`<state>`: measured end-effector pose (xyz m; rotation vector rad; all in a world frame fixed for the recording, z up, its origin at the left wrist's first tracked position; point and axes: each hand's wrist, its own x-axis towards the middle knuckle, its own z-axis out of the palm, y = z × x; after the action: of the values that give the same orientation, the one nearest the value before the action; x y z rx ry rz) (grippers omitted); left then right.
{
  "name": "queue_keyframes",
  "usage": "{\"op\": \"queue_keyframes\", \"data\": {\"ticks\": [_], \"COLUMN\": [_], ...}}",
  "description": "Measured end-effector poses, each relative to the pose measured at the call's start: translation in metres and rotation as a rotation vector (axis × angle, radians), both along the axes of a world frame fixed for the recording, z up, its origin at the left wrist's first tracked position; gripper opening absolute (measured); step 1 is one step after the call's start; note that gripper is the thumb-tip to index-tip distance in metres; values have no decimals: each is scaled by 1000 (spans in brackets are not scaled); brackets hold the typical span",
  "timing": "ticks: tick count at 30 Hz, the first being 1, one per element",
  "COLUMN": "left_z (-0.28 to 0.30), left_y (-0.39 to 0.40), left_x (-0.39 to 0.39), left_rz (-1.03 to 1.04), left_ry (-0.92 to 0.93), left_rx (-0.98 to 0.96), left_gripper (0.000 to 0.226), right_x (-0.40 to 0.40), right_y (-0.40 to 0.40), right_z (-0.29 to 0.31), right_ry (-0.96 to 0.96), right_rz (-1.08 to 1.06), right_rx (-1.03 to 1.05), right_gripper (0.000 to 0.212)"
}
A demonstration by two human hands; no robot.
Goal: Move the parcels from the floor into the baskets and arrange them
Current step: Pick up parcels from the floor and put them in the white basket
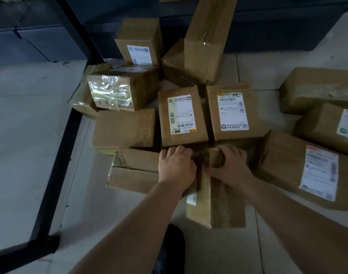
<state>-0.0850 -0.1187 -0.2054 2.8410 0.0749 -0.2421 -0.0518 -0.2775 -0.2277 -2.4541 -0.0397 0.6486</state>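
Head view: both hands, left (176,167) & right (229,167), curl round far end of taped parcel (215,194) on floor amid other boxes; lift level w/ even grip; baskets not visible.

White shipping labels on parcels (182,115) blurred; no text legible.

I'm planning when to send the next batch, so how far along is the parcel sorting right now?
Nothing visibly done: no basket shows in the head view, and about a dozen cardboard parcels lie on the tiled floor. In hand: the left hand and right hand both grip the far end of the taped box nearest the person. Left: the rest, including the two labelled boxes just beyond.
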Motion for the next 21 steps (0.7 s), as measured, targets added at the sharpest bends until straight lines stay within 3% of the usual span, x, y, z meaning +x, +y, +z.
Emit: {"op": "queue_keyframes", "data": {"ticks": [3,8,13,15,17,21], "left_z": [-1,-6,-11,-11,-9,1], "left_y": [-6,-21,-22,-26,-29,-25], "left_x": [1,2,-4,-5,-5,-16], "left_rz": [-54,-287,-436,-417,-352,-243], "left_ry": [95,218,239,258,264,269], "left_rx": [120,441,626,591,488,245], "left_gripper": [25,26,42,37,21,40], "right_x": [0,-5,-1,-2,-10,-34], "right_y": [-34,-43,-36,-35,-35,-44], "right_z": [9,5,7,5,4,3], "right_ry": [234,226,199,226,294,280], "right_rz": [-182,37,-87,-165,-229,-248], "right_rx": [298,6,50,47,6,90], "right_gripper": [79,91,93,75,35,18]}}
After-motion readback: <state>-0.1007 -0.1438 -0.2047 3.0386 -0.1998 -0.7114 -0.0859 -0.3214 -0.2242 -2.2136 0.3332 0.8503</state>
